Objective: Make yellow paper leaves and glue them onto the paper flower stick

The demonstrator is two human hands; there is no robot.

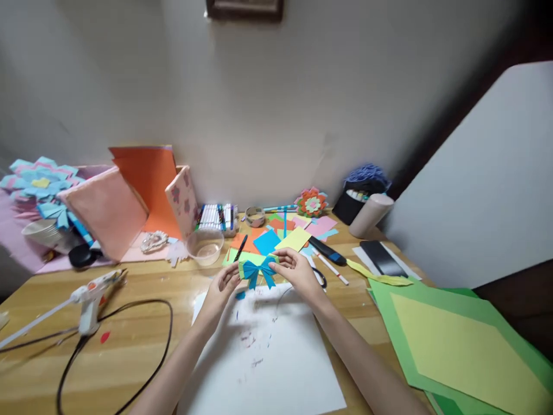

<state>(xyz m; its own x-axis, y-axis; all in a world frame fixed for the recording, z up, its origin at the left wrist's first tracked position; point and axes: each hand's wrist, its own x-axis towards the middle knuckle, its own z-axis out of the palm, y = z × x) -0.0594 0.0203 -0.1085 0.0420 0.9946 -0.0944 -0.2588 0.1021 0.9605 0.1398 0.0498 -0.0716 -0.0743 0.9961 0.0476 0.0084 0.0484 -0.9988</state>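
Between my two hands is a blue and green paper bow (258, 272), raised over the far part of a marked white sheet (263, 357). My left hand (225, 288) pinches the bow's left end with closed fingers. At its right end, my right hand (299, 268) grips it between thumb and fingers. A black pen (241, 248) lies just beyond the bow. Beside my right hand, black scissors handles (320, 278) are partly hidden. Coloured paper pieces (266, 242) are scattered behind the hands.
A hot glue gun (90, 300) stands at left, its black cable (170, 323) looping over the table. Green and yellow sheets (458, 340) cover the right side. A utility knife (328, 252), phone (382, 258), marker box (216, 218) and plastic bowl (205, 248) lie farther back.
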